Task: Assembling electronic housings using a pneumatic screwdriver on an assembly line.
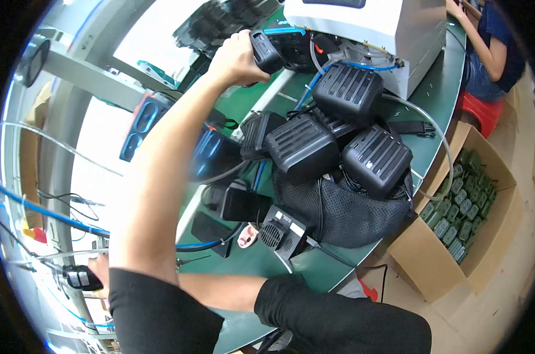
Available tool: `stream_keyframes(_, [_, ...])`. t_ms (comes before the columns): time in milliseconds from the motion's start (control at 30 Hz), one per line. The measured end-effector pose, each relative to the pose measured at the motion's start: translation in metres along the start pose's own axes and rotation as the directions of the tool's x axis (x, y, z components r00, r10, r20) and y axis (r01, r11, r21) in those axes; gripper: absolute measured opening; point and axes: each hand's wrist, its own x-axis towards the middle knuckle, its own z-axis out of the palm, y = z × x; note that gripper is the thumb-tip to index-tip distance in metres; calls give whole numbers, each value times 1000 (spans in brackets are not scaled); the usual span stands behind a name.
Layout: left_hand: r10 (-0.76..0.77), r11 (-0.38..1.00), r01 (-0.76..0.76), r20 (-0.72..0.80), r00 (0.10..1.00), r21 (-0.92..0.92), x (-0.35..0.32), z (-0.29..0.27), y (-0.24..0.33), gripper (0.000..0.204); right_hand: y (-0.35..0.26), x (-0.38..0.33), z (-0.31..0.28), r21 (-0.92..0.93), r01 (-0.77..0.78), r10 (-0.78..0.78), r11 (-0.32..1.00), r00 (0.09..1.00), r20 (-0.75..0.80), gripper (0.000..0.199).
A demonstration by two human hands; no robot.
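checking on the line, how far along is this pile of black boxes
Done: cannot tell; nothing shows as a finished stack. In hand: the left hand grips one black part up by the white machine; the right hand holds a small black tool. Left: ribbed black boxes piled on a mesh bag, plus a carton of green parts.

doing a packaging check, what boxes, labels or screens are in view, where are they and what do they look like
Cardboard box: on the floor right of the green table, open, brown, filled with rows of small green parts.
Label: small white patch on a black fan-grilled unit at the table's near edge.
Dark panel: top of the white machine, possibly a screen; cannot tell.
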Motion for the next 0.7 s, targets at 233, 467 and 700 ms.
stream_keyframes(233, [235,859,-323,-256,938,-396,-112,-123,49,106,-24,15,45,-26,49,-49,998,999,16,47])
stream_keyframes(467, [252,768,-338,-228,941,-544,-341,-237,45,123,-37,28,118,-120,79,-88,990,993,-76,55])
stream_keyframes(700, [-462,339,73,-98,881,-938,-519,-202,52,131,-42,21,73,-238,-47,23,970,994,-104,53])
